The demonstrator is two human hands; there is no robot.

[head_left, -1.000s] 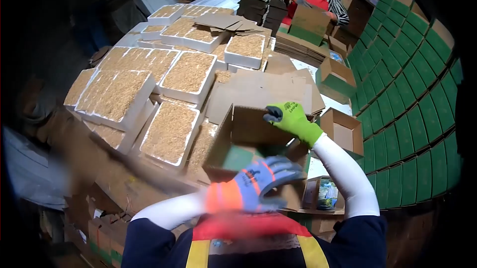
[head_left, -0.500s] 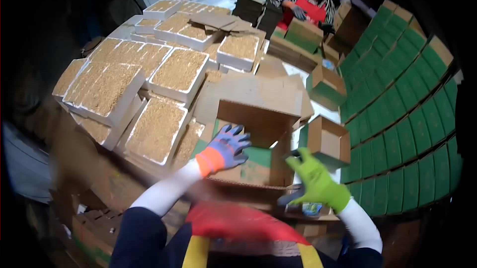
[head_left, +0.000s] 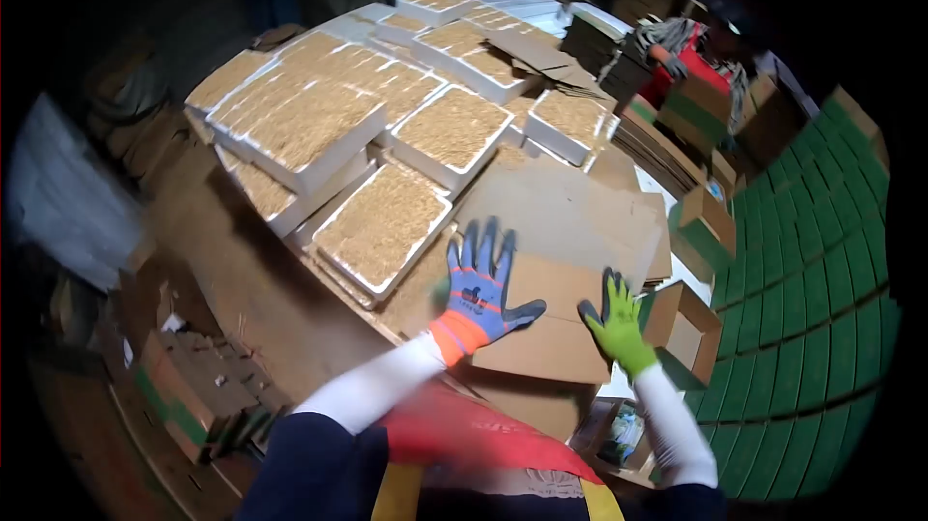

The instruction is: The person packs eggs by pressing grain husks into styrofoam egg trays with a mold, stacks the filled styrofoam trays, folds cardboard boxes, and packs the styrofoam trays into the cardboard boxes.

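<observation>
In the head view a brown cardboard box [head_left: 551,352] lies in front of me with its top flaps folded down over the opening. My left hand [head_left: 480,289], in a blue-grey glove with an orange cuff, is spread at the box's left side, thumb over the flap. At the right edge, my right hand [head_left: 619,323] wears a yellow-green glove with dark fingertips; its fingers are apart and it grips nothing. Just left of my left hand stands a white tray [head_left: 382,226] filled with tan, grain-like material. The inside of the box is hidden.
Several more filled white trays [head_left: 449,130] are piled behind, with flat cardboard [head_left: 570,207] beyond the box. Green cartons [head_left: 802,260] form a large stack on the right. An open small box [head_left: 681,332] stands by my right hand. A person in a red apron [head_left: 701,62] handles a carton.
The box stood open before; its flaps now cover the top. My left hand has left the opening for the left side, and my right hand rests nearer the right edge. The view has shifted.
</observation>
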